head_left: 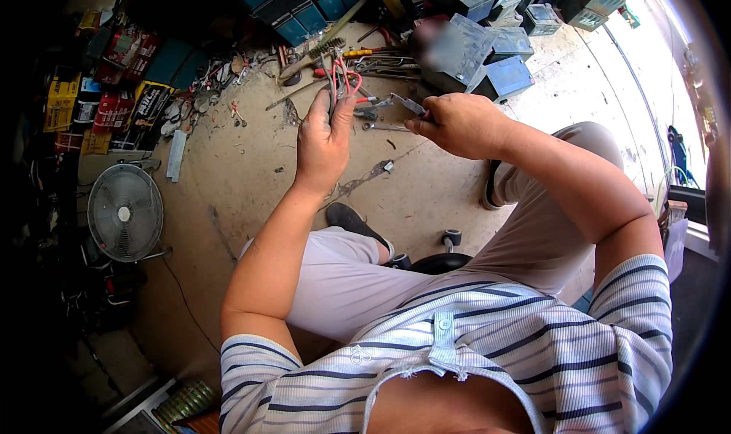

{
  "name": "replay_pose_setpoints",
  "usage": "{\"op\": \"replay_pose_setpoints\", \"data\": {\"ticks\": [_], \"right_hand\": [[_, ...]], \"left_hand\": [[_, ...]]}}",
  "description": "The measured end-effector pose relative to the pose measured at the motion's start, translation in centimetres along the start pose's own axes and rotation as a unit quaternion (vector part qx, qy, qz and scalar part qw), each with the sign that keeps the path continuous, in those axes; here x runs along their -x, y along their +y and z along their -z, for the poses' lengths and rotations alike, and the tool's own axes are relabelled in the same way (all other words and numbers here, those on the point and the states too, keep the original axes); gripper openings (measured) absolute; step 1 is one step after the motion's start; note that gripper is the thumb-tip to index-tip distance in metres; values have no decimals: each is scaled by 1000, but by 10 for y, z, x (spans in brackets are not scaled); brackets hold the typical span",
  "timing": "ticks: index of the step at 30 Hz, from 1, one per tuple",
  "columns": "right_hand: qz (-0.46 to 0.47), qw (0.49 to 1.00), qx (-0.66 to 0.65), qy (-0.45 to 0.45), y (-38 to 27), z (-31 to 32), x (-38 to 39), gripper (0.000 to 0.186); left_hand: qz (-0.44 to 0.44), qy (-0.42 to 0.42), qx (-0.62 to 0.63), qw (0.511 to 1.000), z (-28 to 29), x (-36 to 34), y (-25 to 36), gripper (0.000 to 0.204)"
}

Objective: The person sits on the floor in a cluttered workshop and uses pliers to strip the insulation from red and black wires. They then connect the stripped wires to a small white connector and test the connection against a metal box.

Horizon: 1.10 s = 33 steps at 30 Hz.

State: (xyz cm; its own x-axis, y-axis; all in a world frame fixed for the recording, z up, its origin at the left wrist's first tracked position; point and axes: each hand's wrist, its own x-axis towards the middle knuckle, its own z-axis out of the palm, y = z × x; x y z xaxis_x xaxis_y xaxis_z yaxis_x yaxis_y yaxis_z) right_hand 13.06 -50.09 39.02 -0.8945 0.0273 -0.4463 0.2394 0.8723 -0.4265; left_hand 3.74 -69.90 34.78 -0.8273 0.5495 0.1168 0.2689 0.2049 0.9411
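Observation:
My left hand (323, 141) grips a bundle of wires (355, 80), red and dark grey, whose loose loops stick up past the thumb. One red piece reaches rightward toward my right hand (461, 126). That hand is closed on a small silver cutting tool (409, 105), perhaps a knife, which points left at the wire ends; whether the two touch I cannot tell. Behind them on the floor lie pliers, wrenches and other hand tools (384, 59), with a long spanner (384, 128) just below the tool.
Dark batteries (506, 74) are grouped at the back right. Boxes (114, 114) and teal cases (301, 19) line the back and left, near small scattered parts. A standing fan (124, 209) is at the left. My legs and a wheeled seat base (439, 263) are below my hands.

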Motion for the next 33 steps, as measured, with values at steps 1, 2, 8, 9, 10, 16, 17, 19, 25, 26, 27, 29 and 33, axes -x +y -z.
{"op": "replay_pose_setpoints", "data": {"ticks": [1,2,8,9,10,16,17,19,25,26,27,29,33], "right_hand": [[-1,1000,0,-2,-1,1,0,53],[-2,1000,-1,-4,-1,1,0,53],[-9,1000,-5,5,-3,4,0,52],[-10,1000,-5,12,-2,3,-1,53],[-11,1000,-4,18,1,1,-3,53],[-30,999,21,-1,2,0,-5,54],[-34,999,22,-5,2,-1,-6,54],[-38,999,26,-3,3,-2,-7,54],[-52,998,31,-17,-3,-1,-8,52],[-58,997,33,-26,-4,1,-8,51],[-59,997,36,-29,-4,1,-8,50],[-62,997,38,-37,-2,-1,-8,49],[-38,991,93,-88,0,-3,-8,46]], "left_hand": [[1,2,-1,1000,0,0,0,21],[3,1,3,1000,0,0,0,21],[15,-3,-12,1000,0,0,7,22],[23,-9,-6,1000,1,0,6,23],[30,-15,1,999,0,1,6,23],[41,-71,-40,996,2,2,8,28],[31,-78,-39,996,1,2,9,27],[10,-91,-38,995,0,3,11,26],[52,-110,17,992,-2,7,-5,34],[40,-102,0,994,-3,8,-3,35],[29,-93,-16,995,-4,8,0,37],[17,-88,-57,994,-4,9,0,42],[18,-145,-132,980,-2,12,2,44]]}}
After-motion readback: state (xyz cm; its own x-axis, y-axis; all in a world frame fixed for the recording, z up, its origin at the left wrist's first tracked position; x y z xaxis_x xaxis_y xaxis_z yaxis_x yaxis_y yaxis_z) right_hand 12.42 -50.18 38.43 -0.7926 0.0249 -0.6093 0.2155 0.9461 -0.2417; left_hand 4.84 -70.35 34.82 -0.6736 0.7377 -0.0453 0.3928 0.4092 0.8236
